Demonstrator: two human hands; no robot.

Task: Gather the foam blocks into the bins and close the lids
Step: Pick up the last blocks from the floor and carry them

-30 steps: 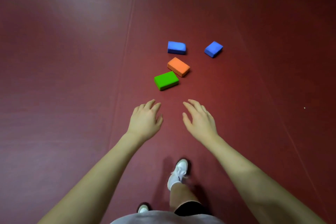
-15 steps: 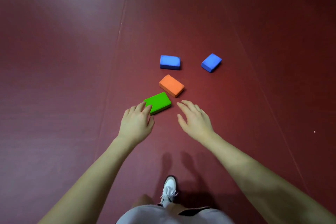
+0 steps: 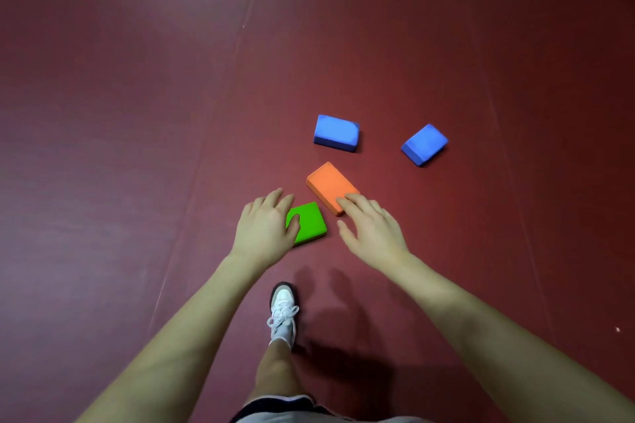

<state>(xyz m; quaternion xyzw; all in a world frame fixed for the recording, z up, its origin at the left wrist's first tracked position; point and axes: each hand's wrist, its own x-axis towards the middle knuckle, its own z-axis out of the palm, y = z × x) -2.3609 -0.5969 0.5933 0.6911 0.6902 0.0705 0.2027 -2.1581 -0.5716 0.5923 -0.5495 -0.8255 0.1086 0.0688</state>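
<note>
Red floor; green block half-hidden

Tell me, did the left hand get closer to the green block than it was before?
Yes. The left hand moved forward: a second ago it was short of the green block, and now it covers the block's left part, thumb on top.

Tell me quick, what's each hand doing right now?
Left hand: open, spread over the green foam block, not yet gripping.
Right hand: open, fingertips at the orange foam block.
</note>
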